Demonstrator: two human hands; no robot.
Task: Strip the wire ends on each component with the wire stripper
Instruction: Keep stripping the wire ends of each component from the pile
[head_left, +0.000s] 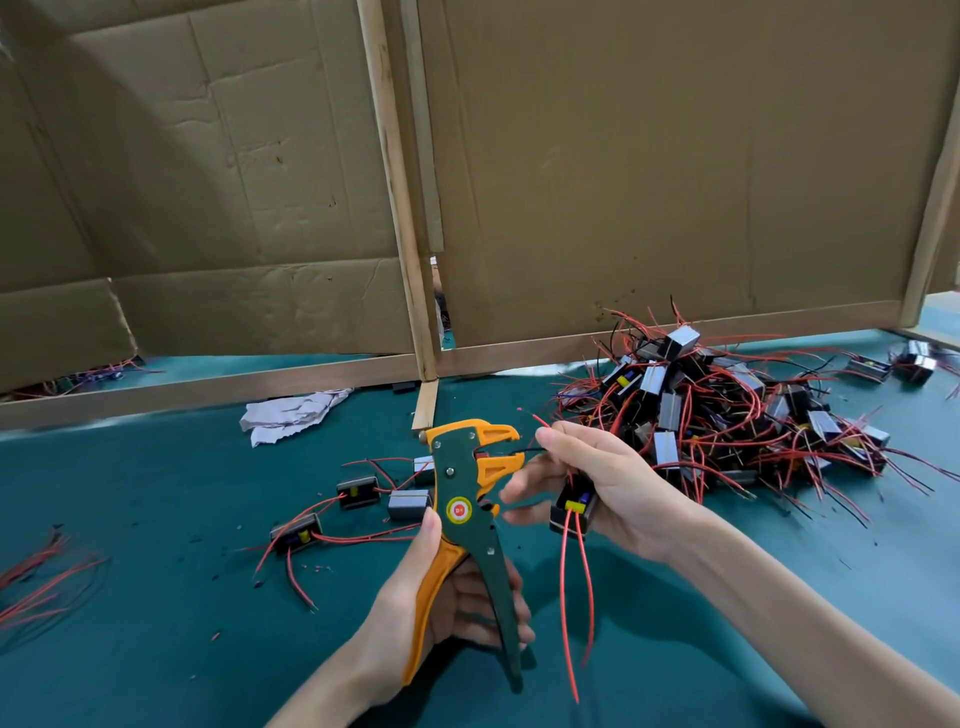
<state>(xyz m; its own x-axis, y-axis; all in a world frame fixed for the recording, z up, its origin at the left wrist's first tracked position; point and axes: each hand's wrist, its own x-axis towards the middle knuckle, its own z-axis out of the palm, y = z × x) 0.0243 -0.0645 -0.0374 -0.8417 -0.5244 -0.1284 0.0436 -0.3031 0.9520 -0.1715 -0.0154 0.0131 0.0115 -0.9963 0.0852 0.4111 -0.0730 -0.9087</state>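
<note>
My left hand (441, 597) grips the handles of a green and orange wire stripper (465, 499), held upright with its jaws pointing right. My right hand (597, 483) holds a small black component (571, 512) with a yellow part, and its fingers pinch a black wire (527, 451) whose end lies between the stripper's jaws. Two long red wires (574, 597) hang down from the component. A further red wire end sticks up past my right fingertips.
A big heap of components with red wires (727, 415) lies at the right on the green table (156, 519). Several components (358, 491) lie behind the stripper. Loose red wires (41, 577) lie at far left. A crumpled cloth (291, 413) rests by the cardboard wall (649, 182).
</note>
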